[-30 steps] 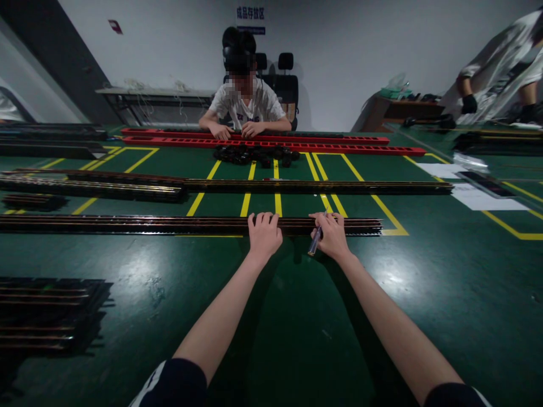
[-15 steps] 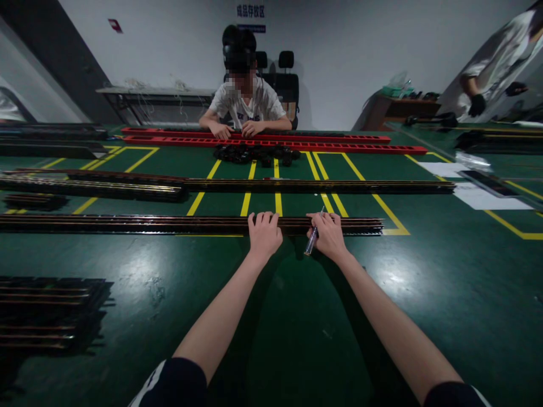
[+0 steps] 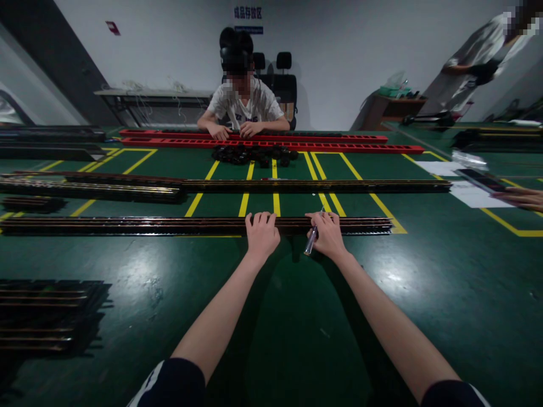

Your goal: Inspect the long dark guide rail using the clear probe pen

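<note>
black strips [image 3: 318, 186] lie between the handled bundle [image 3: 169, 225] and red rails [image 3: 305, 144].

The dark strips [image 3: 127, 225] look glossy, the green tabletop [image 3: 203, 268] smooth and shiny.

Strip bundle [image 3: 169, 225]: long, thin, dark strips packed side by side, glossy, with reddish-brown lines running lengthwise. Lies flat and straight, left to right across the green tabletop [image 3: 292, 339]; left end close to the view's left edge, right end over a yellow marking. Middle section partly covered. Pen-like tool [image 3: 310, 242]: slim, shiny, greyish barrel, held tilted at the bundle's near edge, right of centre; thin tip points far, thicker end near. Tip contact unclear.
</note>
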{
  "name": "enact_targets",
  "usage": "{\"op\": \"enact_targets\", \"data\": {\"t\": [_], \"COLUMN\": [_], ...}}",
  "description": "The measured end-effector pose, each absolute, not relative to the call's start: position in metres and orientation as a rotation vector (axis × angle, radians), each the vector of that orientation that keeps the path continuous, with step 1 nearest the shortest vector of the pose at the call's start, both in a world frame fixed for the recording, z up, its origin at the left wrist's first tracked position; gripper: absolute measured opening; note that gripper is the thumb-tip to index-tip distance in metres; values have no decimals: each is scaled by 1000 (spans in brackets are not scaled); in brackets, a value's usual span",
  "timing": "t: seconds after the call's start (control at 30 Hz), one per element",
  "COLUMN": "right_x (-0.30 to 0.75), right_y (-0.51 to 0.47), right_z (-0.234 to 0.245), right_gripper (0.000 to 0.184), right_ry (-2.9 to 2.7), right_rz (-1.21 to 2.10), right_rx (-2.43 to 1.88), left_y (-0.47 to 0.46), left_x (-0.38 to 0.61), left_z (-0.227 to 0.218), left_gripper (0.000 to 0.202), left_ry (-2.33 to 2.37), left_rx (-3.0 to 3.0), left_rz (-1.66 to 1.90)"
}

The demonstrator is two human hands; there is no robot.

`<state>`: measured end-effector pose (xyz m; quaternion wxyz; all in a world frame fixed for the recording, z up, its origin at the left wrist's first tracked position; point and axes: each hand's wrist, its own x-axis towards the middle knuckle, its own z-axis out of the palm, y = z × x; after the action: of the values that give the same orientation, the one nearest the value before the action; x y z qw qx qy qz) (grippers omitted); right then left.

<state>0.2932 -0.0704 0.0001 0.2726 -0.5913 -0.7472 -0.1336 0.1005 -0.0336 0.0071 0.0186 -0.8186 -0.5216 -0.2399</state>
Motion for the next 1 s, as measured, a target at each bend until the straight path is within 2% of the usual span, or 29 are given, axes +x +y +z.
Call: {"op": "enact_targets", "data": {"t": [0.13,0.33,0.77,1.0], "right_x": [293,289,289,289], "right_y": [-69,-67,-68,-67], "right_z": [-1,-2,1,-1], "right_gripper": [22,20,33,19], "right_ry": [-2026,-2020,-2027,-2012], "right_rz": [-382,-415,-330,-360], "right_rx": [-1599,-1631,-1597,-1567], "left_y": [-33,-34,-33,-33], "left_x": [101,101,102,102], "left_z": [7,8,6,7], "left_gripper": [37,37,38,38], "left_ry": [-1622,-1624,-1614,-1636], "left_rx": [-2545,-2542,-2515,-2530], "left_rz": [-741,-746,-762,-736]}}
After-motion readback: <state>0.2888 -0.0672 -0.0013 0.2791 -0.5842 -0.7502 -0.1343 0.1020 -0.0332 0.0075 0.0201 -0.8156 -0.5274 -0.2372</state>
